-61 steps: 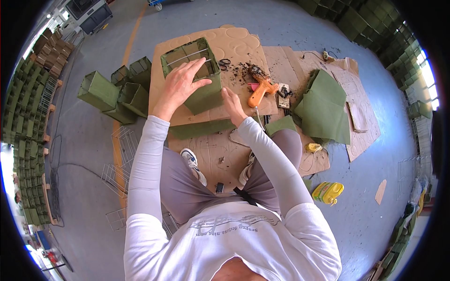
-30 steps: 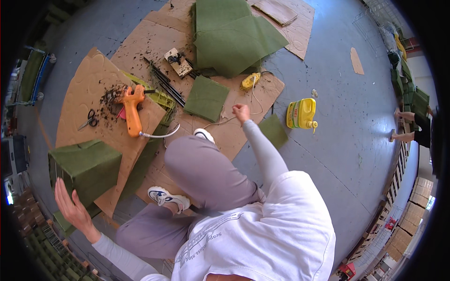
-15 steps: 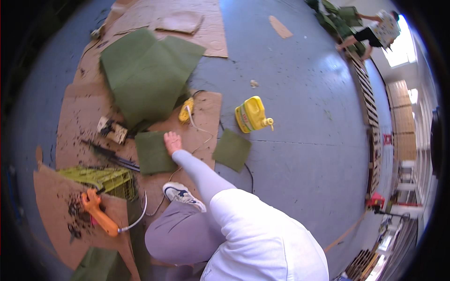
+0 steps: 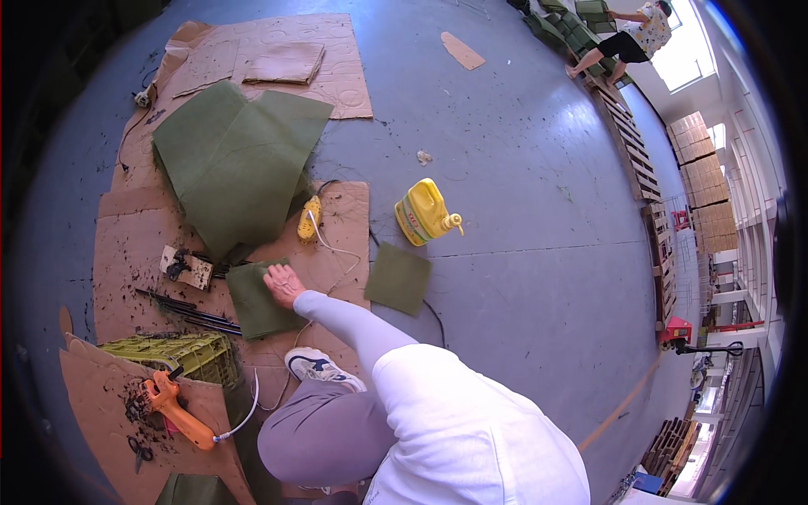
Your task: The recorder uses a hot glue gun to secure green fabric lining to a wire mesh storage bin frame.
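My right hand (image 4: 284, 286) rests palm down on a green fabric-like square (image 4: 257, 305), over its upper right part, fingers slightly bent and apart. The square lies on cardboard (image 4: 337, 252) on the floor. Beyond it spreads a large heap of green sheets (image 4: 236, 151). A second green square (image 4: 399, 279) lies to the right, partly on the bare floor. A yellow power strip (image 4: 310, 219) with a white cord is just beyond my hand. Left of the square are several dark rods (image 4: 198, 316) and a small soiled box (image 4: 187, 268). My left hand is out of view.
A yellow jug (image 4: 425, 212) stands right of the cardboard. At the lower left are an orange corded tool (image 4: 179, 412), scissors (image 4: 140, 453) and a yellow-green crate (image 4: 189, 355). Another person (image 4: 633, 40) handles green material far right, beside wooden pallets (image 4: 627, 143).
The view has shifted, moving the floor things leftward. My right hand has slid a little down and inward on the green square, its fingers now more bent.
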The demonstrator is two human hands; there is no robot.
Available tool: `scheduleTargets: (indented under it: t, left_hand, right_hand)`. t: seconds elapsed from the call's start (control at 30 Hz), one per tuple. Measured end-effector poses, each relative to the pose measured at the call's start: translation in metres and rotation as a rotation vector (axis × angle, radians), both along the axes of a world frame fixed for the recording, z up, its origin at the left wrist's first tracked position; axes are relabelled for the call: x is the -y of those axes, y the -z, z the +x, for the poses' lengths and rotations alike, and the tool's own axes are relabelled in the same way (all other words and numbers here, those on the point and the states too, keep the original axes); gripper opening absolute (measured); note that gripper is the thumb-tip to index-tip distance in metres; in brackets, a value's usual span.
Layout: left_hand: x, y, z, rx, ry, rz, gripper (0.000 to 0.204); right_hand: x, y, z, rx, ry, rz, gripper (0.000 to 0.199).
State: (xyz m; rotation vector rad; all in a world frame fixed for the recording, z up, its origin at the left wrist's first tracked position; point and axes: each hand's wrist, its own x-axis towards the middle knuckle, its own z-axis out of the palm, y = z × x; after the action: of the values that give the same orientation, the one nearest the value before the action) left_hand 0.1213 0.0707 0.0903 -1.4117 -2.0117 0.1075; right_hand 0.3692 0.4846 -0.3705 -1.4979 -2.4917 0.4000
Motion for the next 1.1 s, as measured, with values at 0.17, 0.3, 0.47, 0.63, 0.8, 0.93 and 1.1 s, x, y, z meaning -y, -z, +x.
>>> scheduleTargets:
  t: [0.17, 0.3, 0.47, 0.63, 0.8, 0.93, 1.1]
  left_hand:
    - [-0.005, 0.001, 0.005, 0.010, -0.012, -0.003, 0.042]
    - [-0.004, 0.001, 0.008, 0.077, 0.017, 0.094, 0.040]
    - [-0.015, -0.012, 0.024, 0.132, 0.090, 0.159, 0.025]
    - [-0.010, -0.020, 0.035, 0.218, 0.080, 0.185, 0.028]
    - [0.012, -0.012, 0.029, 0.217, 0.094, 0.318, 0.026]
    - [0.002, -0.008, 0.052, 0.256, 0.167, 0.413, 0.026]
    - [0.036, -0.010, 0.070, 0.354, 0.147, 0.503, 0.025]
  right_hand:
    - [0.002, -0.009, 0.004, -0.563, 0.255, -0.253, 0.016]
    - [-0.008, -0.032, 0.005, -0.721, 0.249, -0.532, 0.019]
    - [-0.025, -0.091, -0.007, -0.936, 0.094, -0.586, 0.011]
    - [-0.032, -0.149, -0.020, -1.357, -0.092, -0.723, 0.008]
    - [-0.030, -0.228, -0.016, -1.078, -0.090, -0.769, 0.033]
    - [-0.045, -0.255, 0.009, -0.621, -0.073, -0.815, 0.035]
    - [-0.042, -0.275, -0.015, -0.678, -0.127, -0.713, 0.026]
